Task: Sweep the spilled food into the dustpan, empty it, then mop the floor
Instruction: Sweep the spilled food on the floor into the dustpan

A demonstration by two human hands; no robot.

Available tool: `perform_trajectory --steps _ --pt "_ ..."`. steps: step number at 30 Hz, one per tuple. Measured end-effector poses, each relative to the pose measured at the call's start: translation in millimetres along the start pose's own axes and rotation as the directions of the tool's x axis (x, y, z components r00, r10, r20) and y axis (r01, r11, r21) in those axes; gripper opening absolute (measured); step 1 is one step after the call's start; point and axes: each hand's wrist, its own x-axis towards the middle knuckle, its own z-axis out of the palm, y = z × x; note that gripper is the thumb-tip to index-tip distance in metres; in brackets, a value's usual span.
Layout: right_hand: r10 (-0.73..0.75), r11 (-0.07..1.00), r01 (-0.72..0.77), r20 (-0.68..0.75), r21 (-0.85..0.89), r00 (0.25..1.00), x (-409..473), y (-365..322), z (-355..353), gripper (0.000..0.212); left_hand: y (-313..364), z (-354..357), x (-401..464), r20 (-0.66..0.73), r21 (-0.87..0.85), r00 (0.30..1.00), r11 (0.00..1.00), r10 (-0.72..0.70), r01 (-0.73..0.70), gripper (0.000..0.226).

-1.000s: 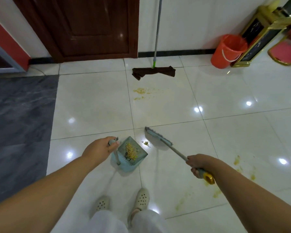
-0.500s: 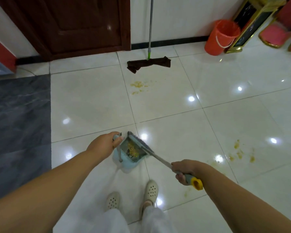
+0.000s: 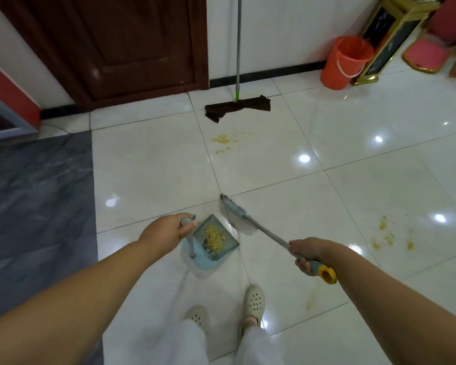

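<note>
**Dustpan loaded, two patches to go**

Starting on the left: the left hand (image 3: 169,230) is wrapped round the top of the dustpan's upright handle, fingers curled tight on the grip. The dustpan (image 3: 216,252) sits just in front of the feet, with a heap of yellow crumbs (image 3: 214,237) in its tray. It looks like light plastic, easy to lift one-handed from that handle, but tilt it and those loose bits will likely slide straight out, so it wants carrying level.

Moving across, the broom head (image 3: 236,216) is just beside the pan's far edge, its soft bristles blurred. The right hand (image 3: 307,255) clenches the broom's slim shaft above the yellow end cap; the pole reads stiff and light.

Further off, spilled food (image 3: 223,140) lies near the mop (image 3: 238,106) leaning on the wall, and more food smears (image 3: 385,234) are well apart on the right. Those look sticky, probably mop work. The orange bucket (image 3: 345,65) waits far right.
</note>
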Motion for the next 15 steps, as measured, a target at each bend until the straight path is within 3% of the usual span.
perform_trajectory --steps 4,10,15 --pt "-0.044 0.996 0.041 -0.036 -0.077 0.998 24.2 -1.1 34.1 0.012 -19.1 -4.9 -1.6 -0.001 0.011 1.000 1.000 0.017 -0.017 0.034" --pt "0.062 0.998 -0.064 0.112 0.015 0.992 19.7 12.9 75.2 0.014 -39.6 -5.7 -1.1 0.001 0.031 1.000 0.999 0.012 -0.012 0.037" --pt "0.044 0.995 -0.063 0.223 0.075 0.974 -9.4 17.8 70.6 0.008 -49.1 -8.2 -5.3 0.019 0.024 1.000 1.000 0.017 -0.018 0.035"
